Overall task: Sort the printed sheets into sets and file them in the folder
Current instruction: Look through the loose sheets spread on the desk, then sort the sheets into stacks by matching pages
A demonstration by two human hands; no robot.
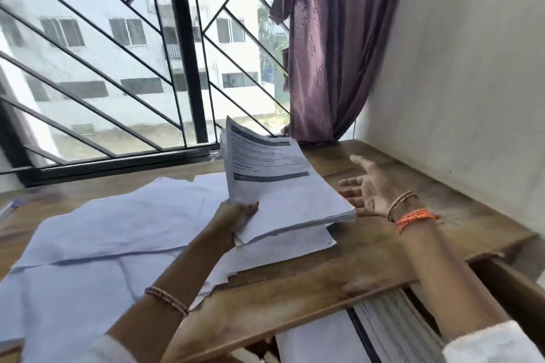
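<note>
Over by the counter's (368, 256) far right corner, near the window and the purple curtain (327, 47), a thick stack of printed sheets (283, 186) is tilted up off the pile of loose sheets (124, 230) covering the left side. Best move here, I'd guess, is to square the stack before setting it down, bracing the free edge so pages don't fan out or slide off. Left hand (239, 212) grips the stack's near left corner, thumb on top. Right hand (365, 188) is spread wide with straight fingers just beside the stack's right edge, holding nothing; can't tell if it's touching. No folder I can pick out for sure.
</note>
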